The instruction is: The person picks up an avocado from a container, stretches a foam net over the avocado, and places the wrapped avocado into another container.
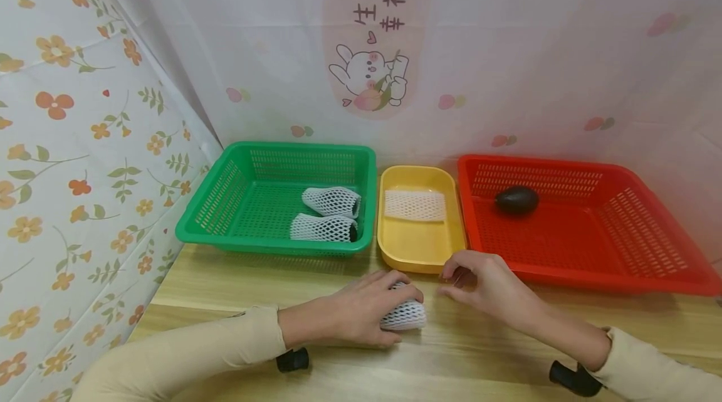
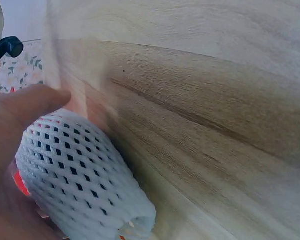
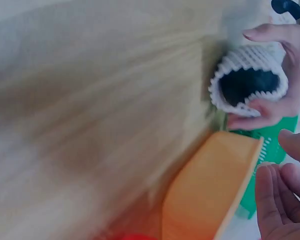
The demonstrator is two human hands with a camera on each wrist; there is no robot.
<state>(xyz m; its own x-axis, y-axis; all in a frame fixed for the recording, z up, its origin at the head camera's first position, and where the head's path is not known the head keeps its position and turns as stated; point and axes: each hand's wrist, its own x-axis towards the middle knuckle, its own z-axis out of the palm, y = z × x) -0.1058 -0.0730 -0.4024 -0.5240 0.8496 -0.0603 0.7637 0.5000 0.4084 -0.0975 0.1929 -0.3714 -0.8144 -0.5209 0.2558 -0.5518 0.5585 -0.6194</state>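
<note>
My left hand (image 1: pixel 361 309) grips an avocado wrapped in a white foam net (image 1: pixel 408 316), low over the table in front of the yellow tray. In the right wrist view the avocado's dark end (image 3: pixel 245 86) shows inside the net's opening. The left wrist view shows the net's mesh (image 2: pixel 75 165) beside my thumb. To the right, apart from the wrapped avocado, my right hand (image 1: pixel 493 289) holds nothing, its fingers loosely bent near the yellow tray's front right corner. A bare avocado (image 1: pixel 517 200) lies in the red basket (image 1: pixel 564 276).
The green basket (image 1: pixel 225 238) at the left holds two netted avocados (image 1: pixel 331 201). Between the baskets, the yellow tray (image 1: pixel 420 254) has a flat white foam net (image 1: pixel 414 206) in it. A patterned cloth (image 1: pixel 271 69) hangs behind.
</note>
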